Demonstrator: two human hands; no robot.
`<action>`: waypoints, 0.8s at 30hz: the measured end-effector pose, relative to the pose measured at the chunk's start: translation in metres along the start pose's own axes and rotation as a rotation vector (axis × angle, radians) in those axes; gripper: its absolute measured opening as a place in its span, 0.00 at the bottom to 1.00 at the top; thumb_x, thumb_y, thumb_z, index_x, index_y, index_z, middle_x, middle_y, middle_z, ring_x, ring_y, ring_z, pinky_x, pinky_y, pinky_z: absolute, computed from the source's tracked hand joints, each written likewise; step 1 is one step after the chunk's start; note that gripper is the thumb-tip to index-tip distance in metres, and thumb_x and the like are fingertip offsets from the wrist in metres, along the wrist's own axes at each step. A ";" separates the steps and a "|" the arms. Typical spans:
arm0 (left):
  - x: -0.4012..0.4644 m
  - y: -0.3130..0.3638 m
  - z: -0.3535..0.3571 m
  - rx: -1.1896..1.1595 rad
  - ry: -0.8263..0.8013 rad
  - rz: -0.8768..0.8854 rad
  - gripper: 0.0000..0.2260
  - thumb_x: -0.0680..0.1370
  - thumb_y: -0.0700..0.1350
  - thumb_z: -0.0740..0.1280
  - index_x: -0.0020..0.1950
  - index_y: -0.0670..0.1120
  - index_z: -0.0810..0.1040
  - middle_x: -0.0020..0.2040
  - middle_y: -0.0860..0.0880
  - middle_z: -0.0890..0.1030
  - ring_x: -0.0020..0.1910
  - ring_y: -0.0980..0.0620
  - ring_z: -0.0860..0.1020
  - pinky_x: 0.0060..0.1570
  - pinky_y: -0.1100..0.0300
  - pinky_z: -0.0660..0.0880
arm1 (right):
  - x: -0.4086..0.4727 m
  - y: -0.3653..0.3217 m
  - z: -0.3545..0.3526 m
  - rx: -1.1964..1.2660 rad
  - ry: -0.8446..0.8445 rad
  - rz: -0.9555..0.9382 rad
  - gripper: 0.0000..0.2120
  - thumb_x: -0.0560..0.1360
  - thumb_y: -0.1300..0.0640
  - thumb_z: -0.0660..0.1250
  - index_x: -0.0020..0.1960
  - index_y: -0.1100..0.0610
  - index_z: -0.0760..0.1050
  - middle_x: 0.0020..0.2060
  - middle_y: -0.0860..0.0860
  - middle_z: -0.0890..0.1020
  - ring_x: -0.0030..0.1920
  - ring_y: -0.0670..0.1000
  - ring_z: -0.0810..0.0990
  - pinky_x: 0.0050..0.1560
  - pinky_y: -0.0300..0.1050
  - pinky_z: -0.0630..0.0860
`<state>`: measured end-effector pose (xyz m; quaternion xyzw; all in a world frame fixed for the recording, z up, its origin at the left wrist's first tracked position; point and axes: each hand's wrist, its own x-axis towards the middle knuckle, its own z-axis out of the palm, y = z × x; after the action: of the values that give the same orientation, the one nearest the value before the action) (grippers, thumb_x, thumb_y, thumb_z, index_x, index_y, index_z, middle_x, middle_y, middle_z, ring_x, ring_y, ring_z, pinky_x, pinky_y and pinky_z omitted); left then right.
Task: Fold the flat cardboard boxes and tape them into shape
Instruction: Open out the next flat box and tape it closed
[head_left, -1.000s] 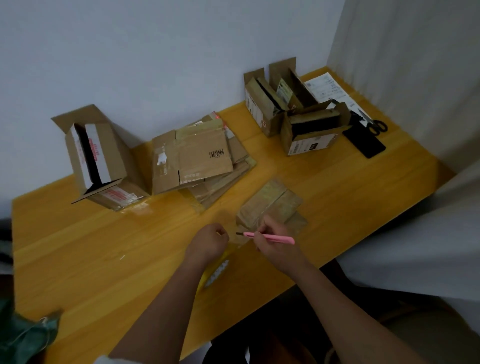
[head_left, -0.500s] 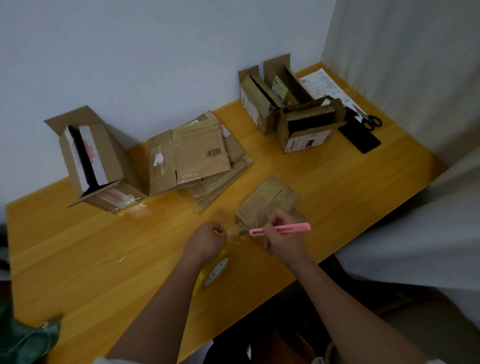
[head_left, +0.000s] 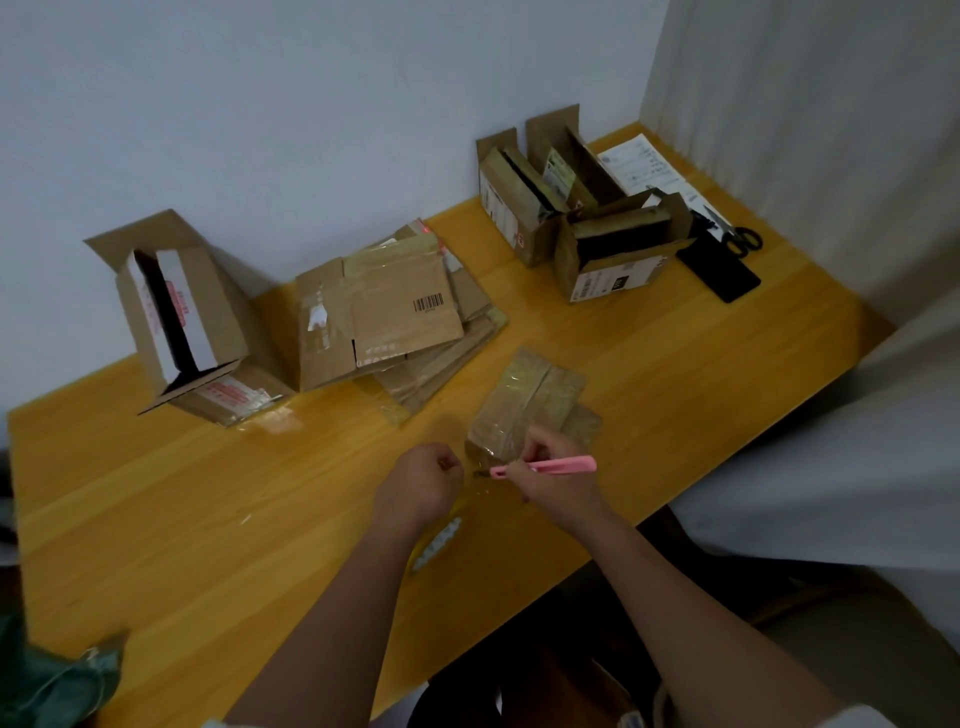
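While the right hand (head_left: 558, 480) grips a pink cutter (head_left: 543, 466), the left hand (head_left: 421, 483) pinches tape taut beside the small box (head_left: 524, 410). A slip could nick fingers or let the tape stick to itself.

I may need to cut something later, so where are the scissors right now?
In the head view, the scissors lie at the table's far right corner, on the edge of a printed paper sheet, beside a flat black object.

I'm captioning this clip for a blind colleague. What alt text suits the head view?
The right hand holds a pink utility knife beside the left hand, by a small taped cardboard box on a yellow wooden table, with flattened cardboard boxes behind.
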<state>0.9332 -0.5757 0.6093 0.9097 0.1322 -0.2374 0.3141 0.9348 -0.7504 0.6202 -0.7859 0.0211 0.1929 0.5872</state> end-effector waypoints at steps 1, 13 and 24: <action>0.001 -0.002 -0.001 -0.010 0.015 -0.010 0.08 0.80 0.44 0.62 0.43 0.49 0.78 0.41 0.51 0.79 0.39 0.50 0.77 0.39 0.53 0.75 | -0.001 0.001 -0.002 -0.012 0.008 -0.001 0.13 0.68 0.59 0.68 0.33 0.56 0.64 0.29 0.55 0.69 0.32 0.52 0.73 0.31 0.48 0.72; -0.019 -0.055 -0.037 -0.476 0.062 -0.072 0.06 0.79 0.42 0.67 0.45 0.42 0.80 0.42 0.46 0.78 0.41 0.51 0.74 0.37 0.63 0.69 | 0.006 -0.015 0.012 -0.364 -0.052 -0.324 0.05 0.80 0.55 0.63 0.45 0.50 0.74 0.38 0.47 0.78 0.38 0.46 0.73 0.39 0.45 0.72; -0.050 -0.110 -0.072 -0.396 0.080 0.095 0.08 0.79 0.35 0.65 0.41 0.40 0.78 0.39 0.49 0.77 0.39 0.60 0.73 0.40 0.74 0.68 | 0.014 -0.006 0.102 -0.917 -0.273 -0.419 0.21 0.79 0.62 0.60 0.71 0.53 0.71 0.61 0.55 0.77 0.62 0.55 0.71 0.57 0.47 0.70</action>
<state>0.8727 -0.4497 0.6291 0.8441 0.1455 -0.1552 0.4922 0.9210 -0.6507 0.5965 -0.9174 -0.2998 0.1613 0.2059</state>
